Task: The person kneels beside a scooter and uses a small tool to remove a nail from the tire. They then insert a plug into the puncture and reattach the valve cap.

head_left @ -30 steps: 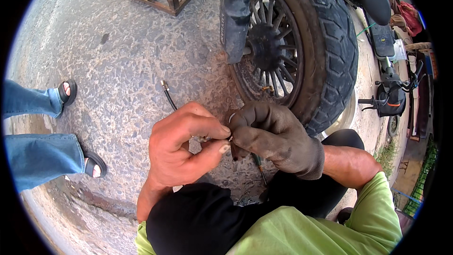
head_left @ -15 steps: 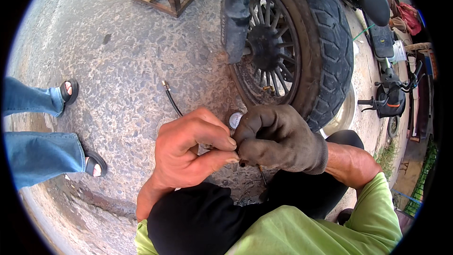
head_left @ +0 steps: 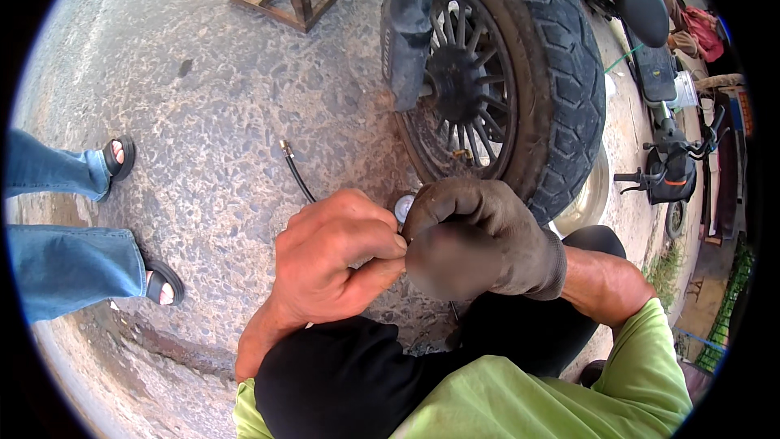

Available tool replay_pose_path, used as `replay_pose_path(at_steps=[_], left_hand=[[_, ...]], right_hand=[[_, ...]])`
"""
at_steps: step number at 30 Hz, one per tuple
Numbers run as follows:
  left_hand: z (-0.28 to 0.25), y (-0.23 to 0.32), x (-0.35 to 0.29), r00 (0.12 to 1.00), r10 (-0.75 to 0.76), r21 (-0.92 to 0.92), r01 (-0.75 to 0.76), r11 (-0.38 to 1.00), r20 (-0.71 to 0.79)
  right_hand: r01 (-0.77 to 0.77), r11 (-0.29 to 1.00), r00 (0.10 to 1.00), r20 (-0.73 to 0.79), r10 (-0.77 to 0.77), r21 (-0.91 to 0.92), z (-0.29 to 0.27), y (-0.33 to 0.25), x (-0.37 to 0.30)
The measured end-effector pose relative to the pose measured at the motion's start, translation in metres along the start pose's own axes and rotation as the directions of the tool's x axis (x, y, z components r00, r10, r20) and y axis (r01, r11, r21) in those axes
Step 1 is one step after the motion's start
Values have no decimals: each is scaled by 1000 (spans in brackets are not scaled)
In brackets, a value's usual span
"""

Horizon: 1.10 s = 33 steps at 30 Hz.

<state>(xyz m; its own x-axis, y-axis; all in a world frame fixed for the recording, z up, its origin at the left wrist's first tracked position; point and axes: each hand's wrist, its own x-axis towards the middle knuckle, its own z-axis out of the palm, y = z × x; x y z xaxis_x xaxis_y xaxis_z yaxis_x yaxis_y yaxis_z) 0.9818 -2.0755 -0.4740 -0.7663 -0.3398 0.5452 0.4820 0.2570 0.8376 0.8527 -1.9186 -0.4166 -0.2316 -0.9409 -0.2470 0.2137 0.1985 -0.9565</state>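
Observation:
My bare left hand (head_left: 329, 256) and my right hand (head_left: 508, 232), in a dark brown work glove, meet at their fingertips above my lap. Thumb and forefinger of the left are pinched together; whatever they grip is too small or hidden to name. The gloved fingers are curled in, and a blurred patch covers part of them. Just beyond the hands, a small round gauge (head_left: 403, 208) with a pale face lies partly hidden by the glove. A black hose (head_left: 298, 174) with a brass-coloured end fitting runs out from behind my left hand. Ahead stands a spoked wheel (head_left: 461, 85) with a thick treaded tyre (head_left: 561, 89).
A rusty metal frame stand (head_left: 302, 0) is at the top. A person's jeans and sandals (head_left: 166, 281) show at the left. Behind the tyre sits a metal basin (head_left: 591, 195); farther right are a scooter (head_left: 668, 138) and a seated person (head_left: 700, 32). The ground is rough concrete.
My left hand has shifted slightly to the right and its fingers have closed up more. The right hand has stayed nearly in place, still against the left fingertips.

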Motion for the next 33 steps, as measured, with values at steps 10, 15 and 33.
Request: replay_pose_path(at_steps=[10,15,33], left_hand=[[-20,9,10,958,-218,-191,253,949,187],[-18,8,8,950,-211,-216,261,941,232],[-9,8,5,984,-166,-38,169,985,59]], right_hand=[[-215,976,973,76,218,-43,-2,-14,-2],[-292,954,953,70,296,-72,0,-21,2],[-152,988,988,-42,151,-4,2,-4,1]])
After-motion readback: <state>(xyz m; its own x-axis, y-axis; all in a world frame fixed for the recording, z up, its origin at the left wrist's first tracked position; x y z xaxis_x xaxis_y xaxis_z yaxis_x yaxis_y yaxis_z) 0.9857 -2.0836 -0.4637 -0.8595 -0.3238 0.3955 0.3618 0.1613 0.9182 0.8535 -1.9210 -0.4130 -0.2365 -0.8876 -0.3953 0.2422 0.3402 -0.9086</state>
